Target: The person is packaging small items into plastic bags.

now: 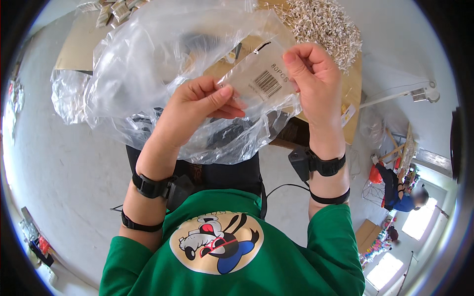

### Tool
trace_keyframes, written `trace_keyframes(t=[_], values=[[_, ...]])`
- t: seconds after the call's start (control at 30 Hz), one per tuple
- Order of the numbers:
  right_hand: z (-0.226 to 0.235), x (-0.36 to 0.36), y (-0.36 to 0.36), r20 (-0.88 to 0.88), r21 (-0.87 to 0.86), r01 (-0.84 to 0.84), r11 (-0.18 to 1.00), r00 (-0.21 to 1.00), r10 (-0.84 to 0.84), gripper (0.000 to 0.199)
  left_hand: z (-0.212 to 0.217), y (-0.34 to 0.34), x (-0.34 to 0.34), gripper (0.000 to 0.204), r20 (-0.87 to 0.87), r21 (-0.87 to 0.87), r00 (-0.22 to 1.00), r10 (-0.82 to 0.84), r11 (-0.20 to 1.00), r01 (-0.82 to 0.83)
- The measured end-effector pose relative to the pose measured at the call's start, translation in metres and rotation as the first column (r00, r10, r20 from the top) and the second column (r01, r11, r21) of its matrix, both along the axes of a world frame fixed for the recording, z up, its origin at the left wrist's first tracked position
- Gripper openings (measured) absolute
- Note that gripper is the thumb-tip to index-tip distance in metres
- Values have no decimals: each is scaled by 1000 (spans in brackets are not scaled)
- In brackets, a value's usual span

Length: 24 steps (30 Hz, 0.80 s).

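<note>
A small clear plastic bag with a barcode label is held up at chest height, in front of a large crumpled clear bag. Behind, a brown counter carries a heap of pale sticks. The small bag is pinched by the left hand at its lower edge and by the right hand at its right edge, fingers closed on it.

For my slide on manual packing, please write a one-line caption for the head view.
Both hands, left and right, pinch a small clear plastic bag over a larger one, above a cardboard-covered table.
</note>
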State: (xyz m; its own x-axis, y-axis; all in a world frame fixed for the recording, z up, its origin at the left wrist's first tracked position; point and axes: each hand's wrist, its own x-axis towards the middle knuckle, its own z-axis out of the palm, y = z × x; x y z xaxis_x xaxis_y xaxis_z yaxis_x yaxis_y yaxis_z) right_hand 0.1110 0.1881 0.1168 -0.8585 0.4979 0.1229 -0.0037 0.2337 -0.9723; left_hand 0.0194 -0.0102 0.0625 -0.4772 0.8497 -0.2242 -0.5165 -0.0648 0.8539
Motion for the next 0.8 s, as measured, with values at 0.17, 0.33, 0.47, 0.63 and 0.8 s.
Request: trace_keyframes(t=[0.17, 0.33, 0.47, 0.63, 0.8], values=[[3, 2, -8, -40, -48, 25, 999, 999, -27, 16, 0, -3, -3, 32, 118, 99, 992, 36, 994, -47], [4, 2, -10, -79, -64, 13, 998, 997, -18, 15, 6, -1, 1, 32, 158, 130, 981, 109, 983, -130], [6, 2, -8, -58, -91, 12, 996, 998, -18, 15, 4, -3, 0, 29, 48, 63, 994, 101, 993, -104], [6, 4, -5, -26, -117, 50, 992, 998, -54, 14, 5, -2, 2, 30, 96, 76, 993, 69, 994, -77], [7, 5, -1, -28, -151, 75, 986, 996, -80, 13, 8, -2, 7, 34, 238, 135, 971, -16, 991, -16]])
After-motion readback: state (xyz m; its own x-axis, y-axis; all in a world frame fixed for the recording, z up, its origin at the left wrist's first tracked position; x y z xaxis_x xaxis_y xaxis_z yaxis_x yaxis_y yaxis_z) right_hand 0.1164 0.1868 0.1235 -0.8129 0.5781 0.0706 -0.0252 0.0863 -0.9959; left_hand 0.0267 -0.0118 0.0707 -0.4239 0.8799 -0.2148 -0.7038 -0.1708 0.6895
